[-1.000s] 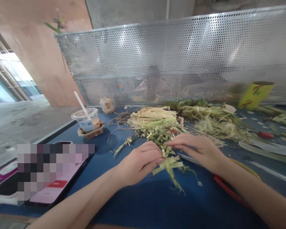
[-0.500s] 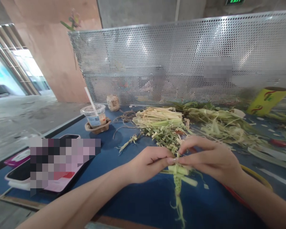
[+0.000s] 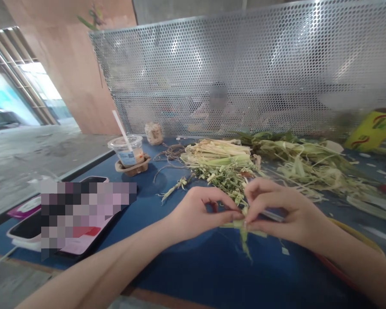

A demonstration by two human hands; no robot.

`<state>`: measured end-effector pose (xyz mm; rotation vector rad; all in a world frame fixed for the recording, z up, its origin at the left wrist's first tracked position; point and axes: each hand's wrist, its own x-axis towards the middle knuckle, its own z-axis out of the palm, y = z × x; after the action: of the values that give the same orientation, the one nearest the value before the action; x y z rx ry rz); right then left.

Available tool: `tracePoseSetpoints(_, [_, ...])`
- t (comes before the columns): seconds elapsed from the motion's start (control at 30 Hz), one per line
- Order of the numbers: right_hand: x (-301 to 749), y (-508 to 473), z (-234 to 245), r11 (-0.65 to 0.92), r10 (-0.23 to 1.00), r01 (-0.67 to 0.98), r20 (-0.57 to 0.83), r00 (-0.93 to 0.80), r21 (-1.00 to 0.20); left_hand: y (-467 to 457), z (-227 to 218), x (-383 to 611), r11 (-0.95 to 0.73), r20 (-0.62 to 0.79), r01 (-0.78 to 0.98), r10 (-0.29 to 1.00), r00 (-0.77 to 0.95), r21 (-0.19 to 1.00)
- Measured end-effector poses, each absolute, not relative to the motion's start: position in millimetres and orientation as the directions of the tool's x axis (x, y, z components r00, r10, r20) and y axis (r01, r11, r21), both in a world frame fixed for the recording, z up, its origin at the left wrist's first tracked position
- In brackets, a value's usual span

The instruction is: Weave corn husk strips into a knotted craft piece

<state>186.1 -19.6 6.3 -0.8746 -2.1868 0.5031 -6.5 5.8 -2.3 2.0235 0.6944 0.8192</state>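
My left hand (image 3: pixel 199 212) and my right hand (image 3: pixel 279 212) meet just above the blue table (image 3: pixel 196 270), fingertips pinched together on a small bundle of pale green leaf strips (image 3: pixel 244 236). The strips hang down from between the fingers, with a frayed tail toward me. Just beyond the hands lies a pile of small green sprigs (image 3: pixel 225 178), and behind it a stack of pale husk strips (image 3: pixel 218 154).
A plastic cup with a spoon (image 3: pixel 128 154) stands in a paper holder at the left. Phones (image 3: pixel 83 214) lie at the near left. More green leaves (image 3: pixel 305 163) spread to the right. A yellow paper cup (image 3: pixel 369 128) leans at far right. A perforated metal screen (image 3: pixel 244 73) backs the table, with a person behind it.
Both hands have lifted the leaf-strip bundle off the table and closed in on it; the fingers now pinch it more tightly at the middle. The view has shifted slightly.
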Motion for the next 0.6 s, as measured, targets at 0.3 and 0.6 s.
tracePoseSetpoints(0.3, [186.8,-16.3,3.4,0.394,0.904,0.451,0.249,-0.349,-0.801,6.9,-4.0,-7.8,-0.754,0.476,0.34,0.631,0.613,0.562])
tracePoseSetpoints(0.6, [184.9,-9.5,0.9,0.248,0.944,0.522,0.082,-0.319,-0.816,7.8,-4.2,-10.6,-0.938,0.651,0.322,0.163,0.741,-0.131])
